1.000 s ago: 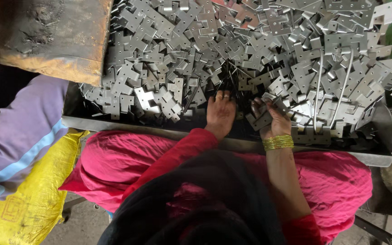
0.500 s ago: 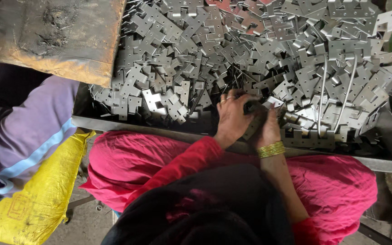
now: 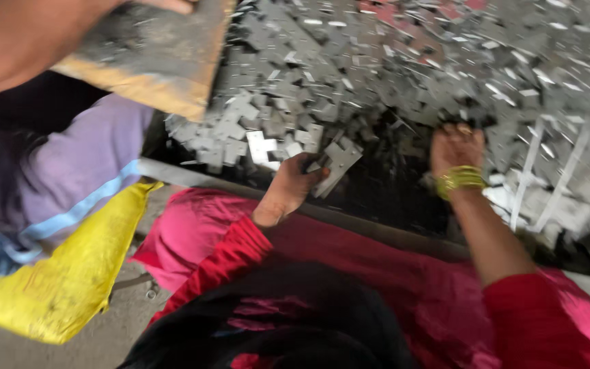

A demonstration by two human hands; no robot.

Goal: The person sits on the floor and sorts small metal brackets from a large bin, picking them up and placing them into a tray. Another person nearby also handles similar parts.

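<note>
Compared with half a second earlier: hands now well apart instead of close together at the tray's near edge; view swung and blurred. Left hand lifted clear of the heap, fingers curled closed around a small stack of flat grey metal plates. Stack projecting beyond the fingertips, long axis running diagonally, upper end pointing up and to the right, lower end tucked toward the palm. Right hand moved away to the right, resting on the pile of loose metal pieces, fingertips buried among them; gold bangles at the wrist. Cannot tell, through blur, whether those fingers are closed on anything. Just beyond the left fingertips, a few scattered bright plates at the pile's near edge. Below both hands, the grey rim of the tray. Pink garment nearer the body. Far left of the left fingers, a yellow sack and a co-worker's lilac sleeve; above that, a worn wooden board.
</note>
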